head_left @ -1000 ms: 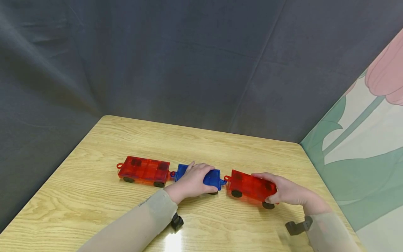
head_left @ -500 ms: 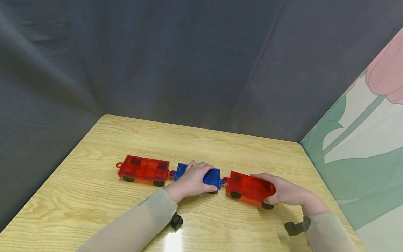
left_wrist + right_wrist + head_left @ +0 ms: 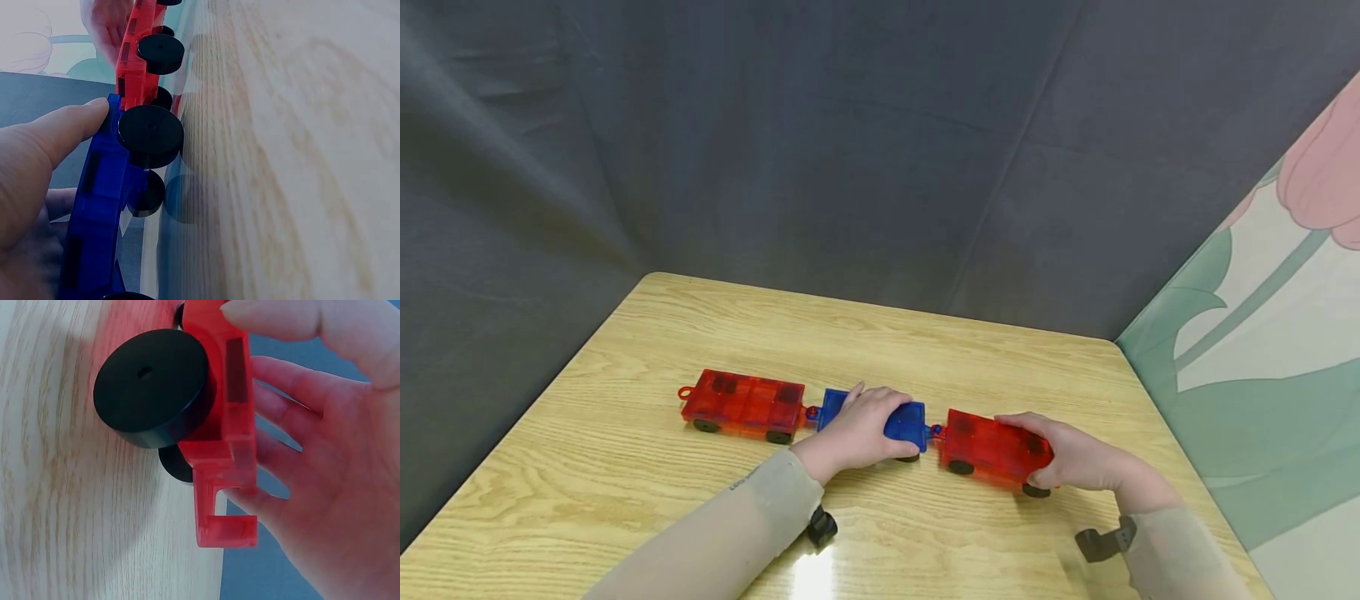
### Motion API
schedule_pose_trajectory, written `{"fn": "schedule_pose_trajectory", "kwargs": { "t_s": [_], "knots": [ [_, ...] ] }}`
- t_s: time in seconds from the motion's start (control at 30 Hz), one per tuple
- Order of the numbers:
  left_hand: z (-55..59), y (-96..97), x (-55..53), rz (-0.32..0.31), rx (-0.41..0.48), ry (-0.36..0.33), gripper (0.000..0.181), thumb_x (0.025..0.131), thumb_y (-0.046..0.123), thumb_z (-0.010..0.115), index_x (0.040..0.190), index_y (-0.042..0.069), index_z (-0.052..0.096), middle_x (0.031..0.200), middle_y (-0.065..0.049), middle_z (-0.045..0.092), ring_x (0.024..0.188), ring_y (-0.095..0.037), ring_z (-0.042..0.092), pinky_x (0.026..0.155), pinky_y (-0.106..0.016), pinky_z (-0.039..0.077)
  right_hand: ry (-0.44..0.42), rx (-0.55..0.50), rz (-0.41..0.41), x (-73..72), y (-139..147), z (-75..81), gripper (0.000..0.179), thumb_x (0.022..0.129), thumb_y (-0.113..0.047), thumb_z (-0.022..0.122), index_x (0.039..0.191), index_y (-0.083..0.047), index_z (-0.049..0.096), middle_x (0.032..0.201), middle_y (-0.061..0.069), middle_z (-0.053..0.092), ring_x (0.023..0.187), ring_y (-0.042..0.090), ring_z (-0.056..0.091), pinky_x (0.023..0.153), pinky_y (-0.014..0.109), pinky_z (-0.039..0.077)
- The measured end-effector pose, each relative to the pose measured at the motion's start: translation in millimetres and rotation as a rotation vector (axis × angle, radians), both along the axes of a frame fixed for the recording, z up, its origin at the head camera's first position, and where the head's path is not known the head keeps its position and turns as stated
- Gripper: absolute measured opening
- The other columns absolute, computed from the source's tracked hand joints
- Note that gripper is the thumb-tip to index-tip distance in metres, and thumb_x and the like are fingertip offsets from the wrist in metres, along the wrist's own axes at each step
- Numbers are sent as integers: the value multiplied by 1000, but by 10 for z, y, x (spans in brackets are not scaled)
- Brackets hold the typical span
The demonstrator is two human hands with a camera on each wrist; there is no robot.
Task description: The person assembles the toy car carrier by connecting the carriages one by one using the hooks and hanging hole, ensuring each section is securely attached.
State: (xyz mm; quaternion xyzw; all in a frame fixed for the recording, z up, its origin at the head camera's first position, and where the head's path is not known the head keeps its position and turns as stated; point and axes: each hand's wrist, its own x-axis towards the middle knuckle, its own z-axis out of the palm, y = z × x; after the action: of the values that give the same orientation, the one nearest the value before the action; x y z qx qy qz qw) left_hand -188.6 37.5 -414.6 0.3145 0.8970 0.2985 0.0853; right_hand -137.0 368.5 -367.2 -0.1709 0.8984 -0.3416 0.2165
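Note:
Three see-through plastic toy train cars with black wheels stand in a row on the wooden table. My left hand [image 3: 865, 429] grips the blue train car [image 3: 905, 427] in the middle, thumb on its near side and fingers over its top. At the right end, my right hand [image 3: 1078, 452] holds the right red train car [image 3: 988, 448] by its outer end, thumb near and fingers on the far edge. The ring of that car overlaps the blue car's hook in the head view. On the left, the other red train car [image 3: 745, 402] has its hook at the blue car's ring.
The wooden table [image 3: 700, 533] ends at a dark grey curtain [image 3: 850, 167] at the back and left. A wall panel with a tulip print [image 3: 1247, 333] stands along the right side. Both wrists wear dark camera mounts.
My right hand has moved the right red car slightly left, bringing its ring from beside the blue car's hook to over it. The left hand and the other two cars have stayed almost still.

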Motion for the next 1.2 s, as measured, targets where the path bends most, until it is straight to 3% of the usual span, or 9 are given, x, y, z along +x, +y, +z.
{"fn": "schedule_pose_trajectory", "kwargs": {
  "t_s": [0.33,0.6,0.9,1.2],
  "knots": [
    [1,3,-5,-3,2,-7,75,85,51,74,147,17,48,144,-2,49,136,-24,40,119,-48,4,1,74,-50,-9,-27,-61,87,71,5,75,149,-11,41,140,16,43,116,36,42,86,43,48],
    [-10,0,-10,0,-8,-12,76,85,53,73,147,18,47,146,-1,47,138,-24,38,119,-47,3,40,105,-32,-26,-37,-69,87,69,6,73,149,-10,41,141,17,43,117,37,43,87,46,47],
    [3,-2,-4,1,-8,-19,75,85,52,73,147,18,47,146,-1,47,138,-24,38,119,-47,2,84,139,-27,-51,-35,-57,90,67,13,69,150,-12,43,146,20,41,129,42,38,95,53,45],
    [-12,-1,-8,1,-8,-12,75,85,52,74,147,18,48,145,-1,48,137,-23,39,119,-47,3,115,155,-17,-50,-66,-51,89,65,17,65,148,-9,45,143,20,43,126,41,41,95,53,46]
  ]
}}
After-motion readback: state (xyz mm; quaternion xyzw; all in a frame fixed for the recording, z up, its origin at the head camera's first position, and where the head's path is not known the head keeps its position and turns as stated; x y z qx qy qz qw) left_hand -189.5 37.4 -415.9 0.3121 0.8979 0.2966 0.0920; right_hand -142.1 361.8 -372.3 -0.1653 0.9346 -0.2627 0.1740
